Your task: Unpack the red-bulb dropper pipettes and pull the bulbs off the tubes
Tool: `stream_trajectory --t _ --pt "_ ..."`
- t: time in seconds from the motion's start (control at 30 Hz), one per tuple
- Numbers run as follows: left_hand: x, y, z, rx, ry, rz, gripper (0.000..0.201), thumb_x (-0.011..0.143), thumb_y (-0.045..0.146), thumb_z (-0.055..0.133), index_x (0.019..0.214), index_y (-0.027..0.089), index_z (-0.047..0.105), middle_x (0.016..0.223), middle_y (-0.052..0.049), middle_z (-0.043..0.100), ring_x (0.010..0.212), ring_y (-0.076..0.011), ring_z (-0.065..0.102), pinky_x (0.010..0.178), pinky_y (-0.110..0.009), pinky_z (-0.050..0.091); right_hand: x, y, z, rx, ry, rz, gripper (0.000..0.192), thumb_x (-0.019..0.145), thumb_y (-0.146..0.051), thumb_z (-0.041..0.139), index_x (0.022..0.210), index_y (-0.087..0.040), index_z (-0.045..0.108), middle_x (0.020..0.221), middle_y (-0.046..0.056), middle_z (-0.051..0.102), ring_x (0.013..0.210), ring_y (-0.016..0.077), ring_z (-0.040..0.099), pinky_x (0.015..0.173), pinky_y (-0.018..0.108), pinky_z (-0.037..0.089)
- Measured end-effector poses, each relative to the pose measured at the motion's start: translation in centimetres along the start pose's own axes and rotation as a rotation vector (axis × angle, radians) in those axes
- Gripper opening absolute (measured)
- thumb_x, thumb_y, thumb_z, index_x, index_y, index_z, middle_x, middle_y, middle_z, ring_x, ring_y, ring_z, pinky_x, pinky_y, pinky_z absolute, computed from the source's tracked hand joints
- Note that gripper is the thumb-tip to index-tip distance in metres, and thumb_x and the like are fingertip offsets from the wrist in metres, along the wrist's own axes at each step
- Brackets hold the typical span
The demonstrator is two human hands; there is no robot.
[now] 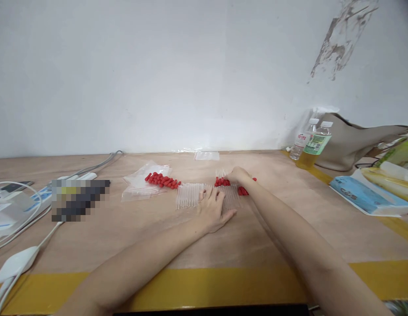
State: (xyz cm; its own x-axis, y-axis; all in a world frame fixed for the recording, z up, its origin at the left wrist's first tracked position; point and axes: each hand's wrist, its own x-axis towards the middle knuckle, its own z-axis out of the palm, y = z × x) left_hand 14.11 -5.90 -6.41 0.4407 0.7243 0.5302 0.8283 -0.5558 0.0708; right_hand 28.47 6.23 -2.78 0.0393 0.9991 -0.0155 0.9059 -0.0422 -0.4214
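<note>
Left hand (pixel 213 210) lies flat, fingers spread, gripping nothing, pressing the clear tubes (pixel 191 195) mid-counter (pixel 125 228). Right hand (pixel 238 175) curls over red caps (pixel 221 181); its grip is unclear. Bottle labels are unreadable.

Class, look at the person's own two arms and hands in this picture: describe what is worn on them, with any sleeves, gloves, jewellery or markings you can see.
Nothing is worn. The left hand and right hand are bare, without gloves, and no ring shows at this size. Both forearms are bare right down to the bottom edge of the picture: no sleeves, no watch, no bracelet, no markings. Both arms are slim and reach in from the lower edge.
</note>
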Motion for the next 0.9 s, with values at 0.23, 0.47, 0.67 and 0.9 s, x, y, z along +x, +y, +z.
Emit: stream_trajectory --t 0.23,0.47,0.67,0.9 --pt "-2.6 -3.2 -1.8 -0.011 0.057 0.036 0.024 0.082 0.037 0.042 0.095 0.018 0.051 0.097 -0.007 0.055 0.094 -0.0218 0.046 0.088 -0.042 0.027 -3.5 0.7 -1.1 0.09 0.24 -0.116 0.027 0.075 -0.04 0.047 0.064 -0.02 0.063 0.064 0.002 0.064 0.064 0.0157 0.058 0.059 0.026 0.037" --pt "-2.2 -4.1 -1.3 0.086 0.203 0.095 0.041 0.084 0.031 0.041 0.123 0.021 0.04 0.126 -0.01 0.045 0.115 -0.0245 0.037 0.097 -0.044 0.02 -8.9 3.0 1.9 0.12 0.433 -0.641 0.024 0.075 -0.027 0.056 0.098 -0.021 0.06 0.081 0.005 0.063 0.078 0.0178 0.053 0.072 0.031 0.034" --pt "-1.5 -4.8 -0.9 0.074 0.14 0.224 0.024 0.086 0.025 0.041 0.103 0.028 0.057 0.092 -0.002 0.064 0.092 -0.0179 0.053 0.096 -0.045 0.02 -11.1 2.9 4.0 0.018 0.487 -0.842 0.015 0.082 -0.025 0.049 0.087 -0.022 0.063 0.08 0.004 0.061 0.08 0.0166 0.05 0.075 0.034 0.029" --pt "-1.7 -4.8 -0.9 0.083 0.115 0.291 0.023 0.087 0.021 0.038 0.091 0.023 0.06 0.075 0.0 0.064 0.076 -0.0141 0.053 0.09 -0.038 0.027 -10.9 2.6 5.2 -0.053 0.567 -0.952 0.016 0.084 -0.028 0.049 0.087 -0.02 0.063 0.072 0.002 0.063 0.071 0.0135 0.05 0.072 0.032 0.029"
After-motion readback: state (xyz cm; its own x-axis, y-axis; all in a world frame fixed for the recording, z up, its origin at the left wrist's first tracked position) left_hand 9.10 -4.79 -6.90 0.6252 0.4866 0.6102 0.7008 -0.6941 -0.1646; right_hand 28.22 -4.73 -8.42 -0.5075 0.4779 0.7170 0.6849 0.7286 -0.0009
